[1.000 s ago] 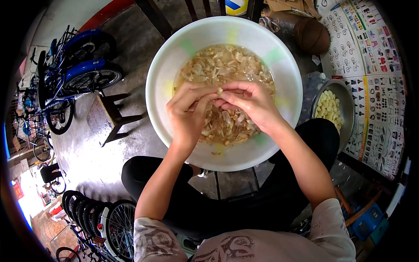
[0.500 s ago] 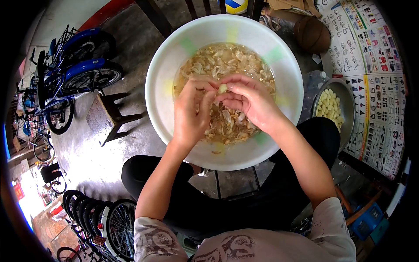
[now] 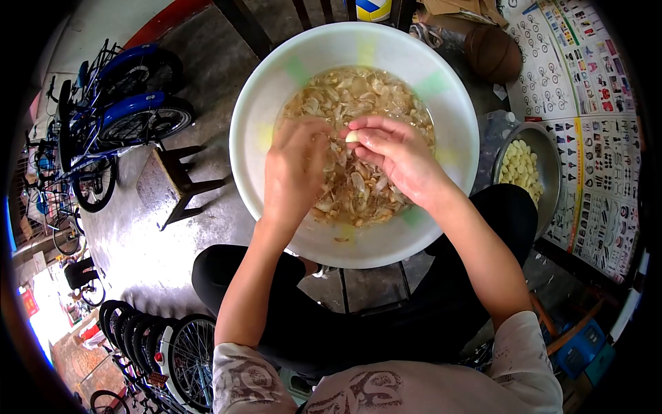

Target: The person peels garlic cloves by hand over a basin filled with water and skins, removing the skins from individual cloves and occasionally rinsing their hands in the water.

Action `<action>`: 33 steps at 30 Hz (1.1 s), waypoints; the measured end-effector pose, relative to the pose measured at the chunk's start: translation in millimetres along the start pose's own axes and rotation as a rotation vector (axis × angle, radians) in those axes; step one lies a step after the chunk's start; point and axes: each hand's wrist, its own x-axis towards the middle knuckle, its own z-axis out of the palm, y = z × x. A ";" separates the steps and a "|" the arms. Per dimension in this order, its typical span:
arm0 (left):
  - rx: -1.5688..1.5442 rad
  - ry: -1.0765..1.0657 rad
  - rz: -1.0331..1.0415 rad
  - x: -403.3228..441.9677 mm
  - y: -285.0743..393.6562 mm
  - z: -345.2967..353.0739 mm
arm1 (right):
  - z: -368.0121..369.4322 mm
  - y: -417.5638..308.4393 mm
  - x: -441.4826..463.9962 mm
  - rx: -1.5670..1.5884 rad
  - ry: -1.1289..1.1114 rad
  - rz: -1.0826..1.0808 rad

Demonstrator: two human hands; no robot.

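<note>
A pale garlic clove [image 3: 352, 136] is pinched between the thumb and fingers of my right hand [image 3: 393, 152], above the middle of a large white basin [image 3: 258, 165]. My left hand [image 3: 298, 162] hangs just left of it, apart from the clove and smeared by motion, so its fingers are hard to read. Under both hands, loose garlic skins [image 3: 358, 190] float in the basin's cloudy water. Beyond my right knee, a metal bowl [image 3: 550, 169] holds a heap of peeled garlic cloves [image 3: 520, 167].
A small wooden stool [image 3: 169, 186] stands left of the basin, with blue bicycles [image 3: 131, 110] behind it. A brown basketball [image 3: 493, 54] lies at the back right. Printed poster sheets [image 3: 586, 124] line the right side. Dark chair slats [image 3: 241, 24] rise behind the basin.
My left hand has drawn away to the left from the clove, where both hands met before. The clove stays in my right hand and now looks paler and barer.
</note>
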 end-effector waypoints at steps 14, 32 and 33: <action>0.339 -0.300 0.078 17.4 -51.7 -1.6 | -23.5 32.7 27.7 -1.073 0.068 -0.141; 0.467 -0.585 0.139 8.8 -46.9 -6.0 | -28.5 28.2 30.5 -1.779 0.211 -0.413; 0.462 -0.586 0.141 5.1 -50.2 1.1 | -22.8 23.2 30.5 -1.771 0.223 -0.269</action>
